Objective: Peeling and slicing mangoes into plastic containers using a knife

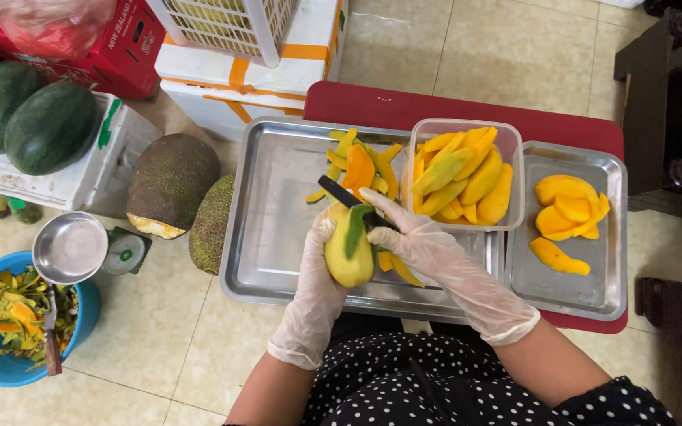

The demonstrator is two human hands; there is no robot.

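A: Which step is this?

B: Peeling, I'd judge. The left hand (321, 272), in a thin clear glove, has its grip closed round a yellow-green mango (349, 251), held upright over the near edge of the large steel tray (270, 237). The right hand (424, 244), gloved too, has its grip shut on a dark-handled peeler (346, 195), the blade end resting at the top of the fruit.

A: How does the mango look?

B: Mostly bare and pale yellow, smooth and wet-looking, with one green strip of skin left down the front.

A: So the next move?

B: Probably a stroke along that strip, with the left hand holding steady, since peeled flesh is likely slippery.

A: And around it?

B: Yellow peelings (361, 162) lie at the tray's far edge. A clear plastic tub (507, 146) holds mango slices; a smaller steel tray (593, 284) beside it carries more cut pieces, all on a red tabletop (404, 106).
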